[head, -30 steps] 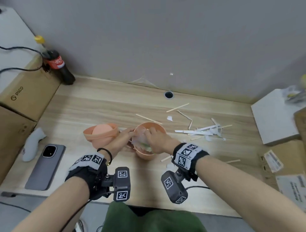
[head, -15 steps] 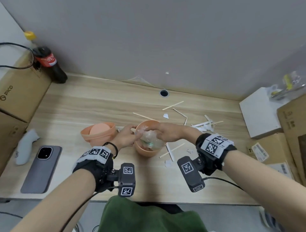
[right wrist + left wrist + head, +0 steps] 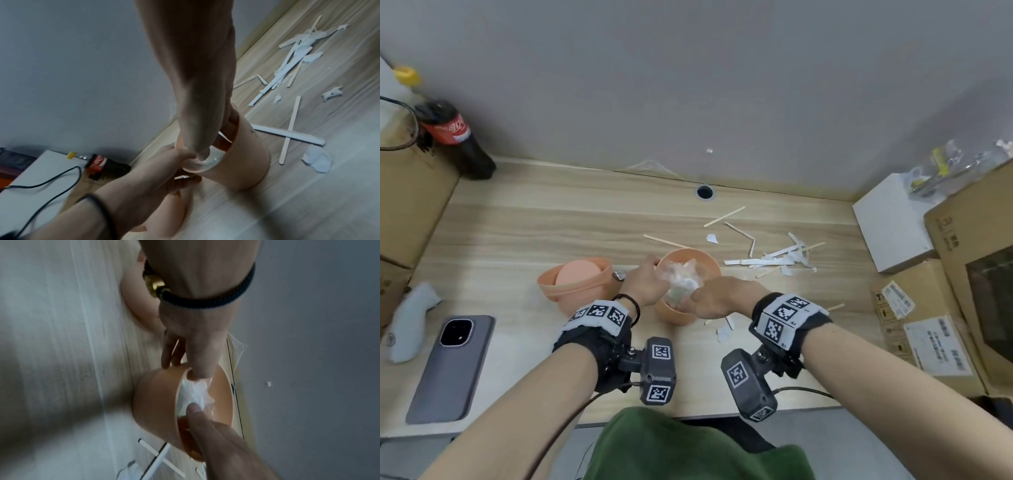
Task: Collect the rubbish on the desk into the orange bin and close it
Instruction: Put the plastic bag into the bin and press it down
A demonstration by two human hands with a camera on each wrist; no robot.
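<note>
The orange bin (image 3: 690,260), lined with crinkled clear plastic (image 3: 681,279), is being gripped at its rim by both hands' (image 3: 645,284) (image 3: 714,298) clamped grips.

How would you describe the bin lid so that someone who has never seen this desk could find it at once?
Start at the wooden desk and find the two hands meeting over the orange bin near its middle. Just left of that bin lies the lid, beside the left hand. It matches the bin's colour, but nothing is in it and no hand touches it.
</note>
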